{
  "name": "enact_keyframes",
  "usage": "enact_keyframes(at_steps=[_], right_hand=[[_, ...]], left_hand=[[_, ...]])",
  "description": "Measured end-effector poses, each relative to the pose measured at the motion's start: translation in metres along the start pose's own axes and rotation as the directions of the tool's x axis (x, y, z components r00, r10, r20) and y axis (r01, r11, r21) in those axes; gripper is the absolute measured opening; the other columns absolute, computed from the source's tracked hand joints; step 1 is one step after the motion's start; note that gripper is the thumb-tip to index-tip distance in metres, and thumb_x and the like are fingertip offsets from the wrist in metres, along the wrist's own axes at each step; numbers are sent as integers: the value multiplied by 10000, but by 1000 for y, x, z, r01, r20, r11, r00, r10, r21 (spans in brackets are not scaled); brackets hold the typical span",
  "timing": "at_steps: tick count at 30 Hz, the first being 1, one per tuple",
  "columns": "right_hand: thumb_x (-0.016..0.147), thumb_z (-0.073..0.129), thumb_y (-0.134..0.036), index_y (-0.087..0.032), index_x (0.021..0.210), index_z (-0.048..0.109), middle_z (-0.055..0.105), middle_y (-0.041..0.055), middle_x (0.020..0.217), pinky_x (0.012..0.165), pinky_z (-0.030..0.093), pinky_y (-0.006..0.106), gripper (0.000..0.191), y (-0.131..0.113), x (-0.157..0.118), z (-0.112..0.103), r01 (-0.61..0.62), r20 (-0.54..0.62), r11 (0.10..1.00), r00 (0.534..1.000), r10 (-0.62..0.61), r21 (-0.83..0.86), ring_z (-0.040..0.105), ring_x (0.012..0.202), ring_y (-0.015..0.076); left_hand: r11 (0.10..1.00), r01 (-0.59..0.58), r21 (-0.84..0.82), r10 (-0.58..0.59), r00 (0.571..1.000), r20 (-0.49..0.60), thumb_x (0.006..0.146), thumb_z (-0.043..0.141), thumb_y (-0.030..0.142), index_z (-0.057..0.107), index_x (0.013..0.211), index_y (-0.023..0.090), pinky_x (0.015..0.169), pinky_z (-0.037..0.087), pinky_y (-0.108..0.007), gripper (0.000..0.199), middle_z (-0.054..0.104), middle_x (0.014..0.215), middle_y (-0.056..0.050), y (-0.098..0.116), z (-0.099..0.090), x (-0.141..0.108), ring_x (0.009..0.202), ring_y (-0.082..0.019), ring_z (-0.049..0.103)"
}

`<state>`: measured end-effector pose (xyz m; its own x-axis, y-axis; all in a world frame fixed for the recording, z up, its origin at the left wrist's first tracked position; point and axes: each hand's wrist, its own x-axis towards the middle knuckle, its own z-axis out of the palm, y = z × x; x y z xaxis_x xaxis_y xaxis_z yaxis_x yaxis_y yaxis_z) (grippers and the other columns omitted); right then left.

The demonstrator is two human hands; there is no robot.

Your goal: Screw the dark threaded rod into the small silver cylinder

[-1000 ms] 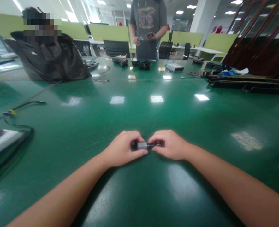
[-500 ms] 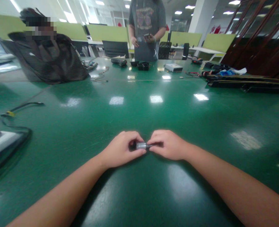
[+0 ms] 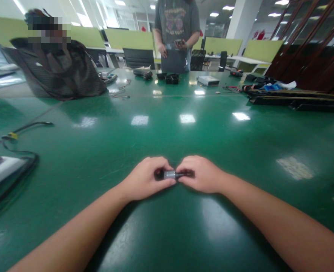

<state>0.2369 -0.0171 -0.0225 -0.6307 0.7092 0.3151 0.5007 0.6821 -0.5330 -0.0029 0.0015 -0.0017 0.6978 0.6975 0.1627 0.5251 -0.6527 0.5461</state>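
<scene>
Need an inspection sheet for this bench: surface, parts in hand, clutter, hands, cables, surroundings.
Surface: glossy green tabletop, with ceiling-light reflections and fine scratches.
Job's things: small grey cylinder with a thin dark part at its right end; details too small to tell.
Clutter: dark bag far left; white box on the far side; black strips at right.
Hands: left hand holds the grey cylinder; right hand pinches the thin dark part.
Cables: black cable at left; thin light cable beyond, near the bag.
Surroundings: person standing across the table; yellow-green partitions behind.
</scene>
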Motion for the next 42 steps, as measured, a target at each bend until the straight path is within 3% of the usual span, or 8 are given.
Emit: enact_keyframes(at_steps=[16,42], right_hand=[[881,690,-191,-185,958,750,740,48,914,804,481,291,97,-2,-1,-3,-18,9,1000,1000,18,9,654,855,182],[803,750,-187,-169,885,762,702,25,797,707,456,266,85,0,-4,-10,-79,9,997,997,79,19,617,722,147]], left_hand=[[1000,11,10,-11,1000,-2,895,683,469,693,899,196,676,409,-266,273,684,814,0,0,0,0,710,-151,609],[1000,3,-5,-3,1000,0,893,702,448,715,915,199,689,417,-264,250,687,819,0,0,-1,0,719,-151,618]])
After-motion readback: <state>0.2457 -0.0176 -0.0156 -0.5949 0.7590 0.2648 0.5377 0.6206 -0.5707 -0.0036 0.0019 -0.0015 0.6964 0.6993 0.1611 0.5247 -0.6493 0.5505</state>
